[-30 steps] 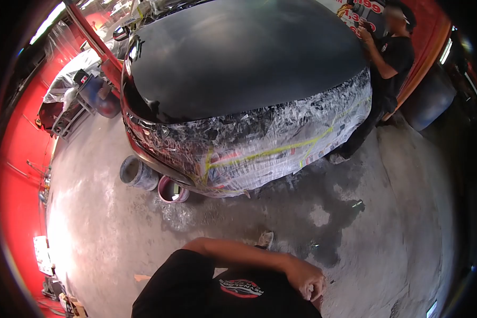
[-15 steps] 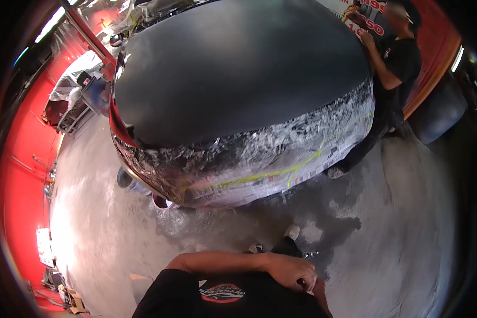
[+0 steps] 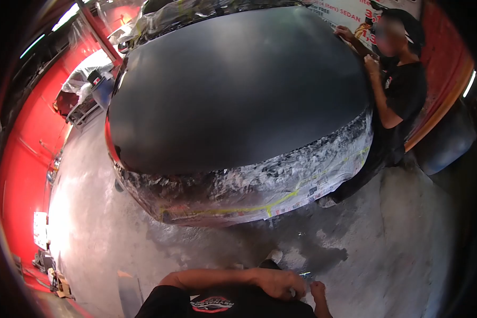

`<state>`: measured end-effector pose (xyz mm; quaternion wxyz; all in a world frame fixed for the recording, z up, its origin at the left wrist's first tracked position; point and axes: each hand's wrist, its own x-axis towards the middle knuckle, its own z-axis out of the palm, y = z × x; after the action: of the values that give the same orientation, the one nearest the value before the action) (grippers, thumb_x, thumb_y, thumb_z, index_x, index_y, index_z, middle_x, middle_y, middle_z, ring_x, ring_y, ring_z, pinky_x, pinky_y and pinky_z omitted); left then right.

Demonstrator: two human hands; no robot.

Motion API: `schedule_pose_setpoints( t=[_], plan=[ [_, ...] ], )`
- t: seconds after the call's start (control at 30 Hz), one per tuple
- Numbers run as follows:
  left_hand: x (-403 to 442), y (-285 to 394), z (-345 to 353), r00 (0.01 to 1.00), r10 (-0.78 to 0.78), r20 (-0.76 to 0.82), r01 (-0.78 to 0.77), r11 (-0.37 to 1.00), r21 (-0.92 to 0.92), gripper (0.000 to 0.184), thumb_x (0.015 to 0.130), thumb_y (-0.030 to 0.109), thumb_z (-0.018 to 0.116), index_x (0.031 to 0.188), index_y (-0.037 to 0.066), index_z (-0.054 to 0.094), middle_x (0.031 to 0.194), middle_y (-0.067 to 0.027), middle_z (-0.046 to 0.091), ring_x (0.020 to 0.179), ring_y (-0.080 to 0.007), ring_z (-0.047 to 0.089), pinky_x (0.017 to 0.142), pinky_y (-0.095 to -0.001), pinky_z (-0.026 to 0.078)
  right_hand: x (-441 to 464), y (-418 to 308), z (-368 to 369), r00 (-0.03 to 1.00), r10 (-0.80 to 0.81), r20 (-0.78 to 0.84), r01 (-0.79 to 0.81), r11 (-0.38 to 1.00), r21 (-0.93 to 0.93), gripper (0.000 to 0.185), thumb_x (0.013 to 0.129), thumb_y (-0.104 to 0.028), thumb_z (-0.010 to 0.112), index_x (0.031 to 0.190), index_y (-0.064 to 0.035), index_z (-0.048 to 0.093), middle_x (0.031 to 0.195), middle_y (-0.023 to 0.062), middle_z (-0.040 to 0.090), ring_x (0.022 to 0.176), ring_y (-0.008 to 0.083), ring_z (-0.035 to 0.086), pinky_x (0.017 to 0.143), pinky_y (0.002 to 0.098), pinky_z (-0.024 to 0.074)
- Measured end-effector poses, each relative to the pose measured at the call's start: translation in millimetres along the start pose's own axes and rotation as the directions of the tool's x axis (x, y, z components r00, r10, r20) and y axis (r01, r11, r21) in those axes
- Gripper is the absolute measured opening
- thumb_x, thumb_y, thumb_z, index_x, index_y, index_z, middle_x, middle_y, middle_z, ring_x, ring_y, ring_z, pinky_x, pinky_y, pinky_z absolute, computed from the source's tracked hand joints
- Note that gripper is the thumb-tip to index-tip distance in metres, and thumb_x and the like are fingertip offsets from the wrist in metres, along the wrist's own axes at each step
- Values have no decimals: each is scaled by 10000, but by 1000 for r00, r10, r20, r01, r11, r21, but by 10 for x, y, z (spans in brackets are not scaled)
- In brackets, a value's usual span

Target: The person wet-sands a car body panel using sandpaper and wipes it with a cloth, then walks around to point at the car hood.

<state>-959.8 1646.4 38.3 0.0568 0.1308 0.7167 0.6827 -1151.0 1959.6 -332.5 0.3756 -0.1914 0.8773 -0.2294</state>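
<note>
My left hand (image 3: 282, 284) is at the bottom of the view, its forearm crossing in front of my black shirt. Its fingers are curled, and a small pale bit shows at them that I cannot make out. Just to its right, my right hand (image 3: 318, 290) is closed, with a gap between the two. A small bluish, shiny spot lies near that gap, too small to name. Ahead of me stands a car with a matte dark hood (image 3: 238, 90). Its front is wrapped in masking paper (image 3: 281, 185) crossed by yellow-green tape (image 3: 233, 211).
A co-worker (image 3: 403, 90) in a black shirt stands at the car's right side, both hands at the hood's edge. Dark wet patches (image 3: 323, 249) mark the concrete floor. A red wall (image 3: 21, 175) runs along the left, with a cardboard box (image 3: 63, 286) near its foot.
My right hand now shows apart from the left; before, the two were together and it was mostly hidden. The car sits lower in view. The co-worker's far hand has shifted along the hood edge.
</note>
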Motion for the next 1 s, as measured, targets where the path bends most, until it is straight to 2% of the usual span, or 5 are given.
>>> schedule_pose_setpoints(
  t=[0.43, 0.63, 0.77, 0.83, 1.0],
  plan=[
    [-154, 411, -533, 980, -122, -158, 117, 992, -37, 242, 961, 139, 663, 1166, 15, 697, 1161, -123, 701, 1102, -252, 656, 912, -381, 518, 260, 24, 93, 998, 57, 29, -56, 997, -51, 332, 826, -319, 741, 1007, -41, 760, 998, 172, 751, 929, 312, 723, 830, 426, 560],
    [-690, 859, -1410, 474, 24, -880, 672, 636, 379, 343, 863, 152, 748, 1195, 78, 710, 937, -86, 735, 823, -203, 701, 761, -343, 563, 321, 287, 146, 996, 58, 74, -52, 996, -78, 313, 846, -302, 716, 953, -11, 750, 913, 182, 740, 875, 334, 709, 796, 447, 550],
    [-922, 1547, -2353, 217, 174, -960, 839, 470, 275, 591, 862, 118, 659, 1441, 78, 545, 802, -179, 695, 743, -250, 680, 672, -388, 535, 261, 105, -229, 985, 24, 171, 8, 984, -179, 326, 827, -304, 706, 974, -16, 744, 976, 233, 721, 939, 419, 688, 843, 486, 545],
    [-1000, 1675, -2867, 171, 174, -970, 926, 308, 219, 576, 867, 136, 576, 1441, 114, 539, 945, -211, 726, 935, -427, 674, 868, -497, 519, 236, -29, -412, 988, 31, 151, -3, 983, -185, 321, 819, -294, 713, 970, -12, 748, 965, 231, 723, 922, 411, 690, 834, 476, 545],
    [-1106, 1721, -3676, 124, 210, -970, 958, 230, 172, 646, 833, 103, 541, 1477, 137, 512, 949, -198, 726, 928, -394, 685, 896, -481, 521, 367, -112, -474, 986, 146, -80, -142, 988, 56, 271, 820, -250, 719, 911, 3, 750, 873, 225, 716, 847, 362, 696, 775, 460, 529]
  ],
)
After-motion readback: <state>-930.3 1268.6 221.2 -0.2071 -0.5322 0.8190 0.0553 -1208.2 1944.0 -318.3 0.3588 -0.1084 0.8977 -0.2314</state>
